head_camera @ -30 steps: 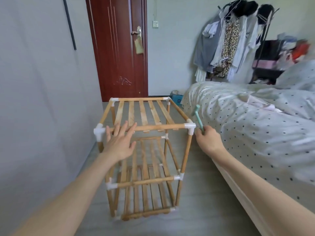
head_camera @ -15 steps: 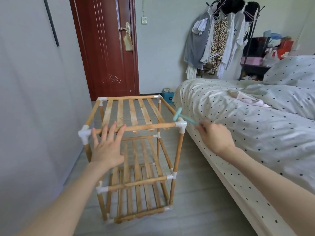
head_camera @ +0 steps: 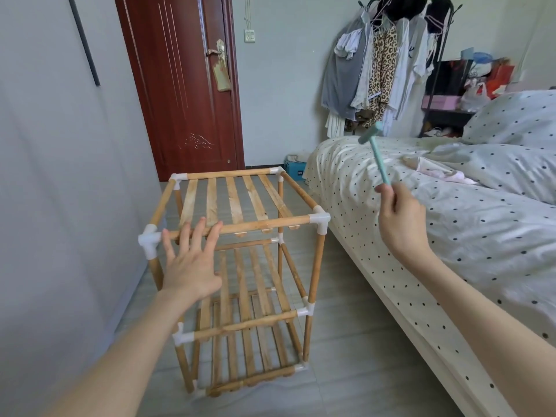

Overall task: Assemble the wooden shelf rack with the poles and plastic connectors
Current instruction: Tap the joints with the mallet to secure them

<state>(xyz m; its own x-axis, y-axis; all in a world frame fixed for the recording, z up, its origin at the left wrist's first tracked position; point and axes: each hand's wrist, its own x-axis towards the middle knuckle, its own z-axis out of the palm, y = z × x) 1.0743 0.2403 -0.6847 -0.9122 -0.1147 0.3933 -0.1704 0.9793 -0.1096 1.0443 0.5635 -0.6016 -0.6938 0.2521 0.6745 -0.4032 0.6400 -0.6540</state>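
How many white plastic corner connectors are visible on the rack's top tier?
4: front left, front right, back left, back right. None on this tier looks hidden.

The rack [head_camera: 240, 266] by my left hand [head_camera: 192, 266] is honey-brown wood with white plastic connectors [head_camera: 319, 220]. My right hand [head_camera: 401, 218] holds a pale teal hammer [head_camera: 376, 152]. At three o'clock, cream bedding [head_camera: 436, 236] has black dots; at eleven, a dark red door [head_camera: 180, 85].
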